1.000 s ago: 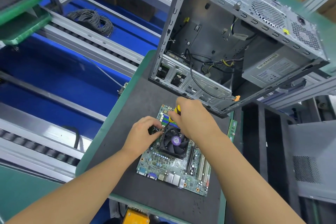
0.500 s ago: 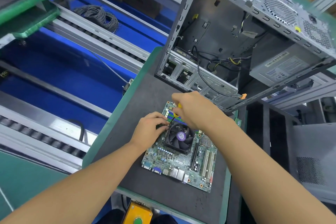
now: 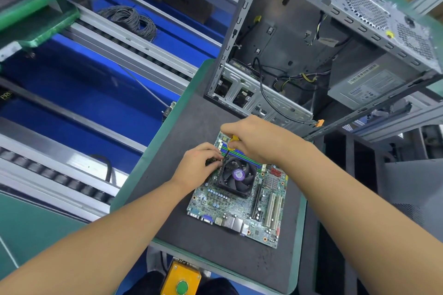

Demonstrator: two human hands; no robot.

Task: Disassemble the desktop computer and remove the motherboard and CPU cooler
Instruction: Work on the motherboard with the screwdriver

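Motherboard [image 3: 237,208] flat on surface [image 3: 191,124], frame centre, w/ CPU cooler [image 3: 236,176] on it. Right hand [image 3: 259,137] clamped on screwdriver [image 3: 231,144] at cooler's upper-left corner; left hand [image 3: 196,165] curled beside, grip I cannot tell. Step prob. unscrewing cooler. Next needs tip kept straight in screw.

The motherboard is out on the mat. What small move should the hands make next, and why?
Probably turn the screwdriver to loosen the CPU cooler: the right hand grips the yellow handle, the tip is at the cooler's far-left corner, the left hand rests beside it, and the cooler sits on the motherboard.
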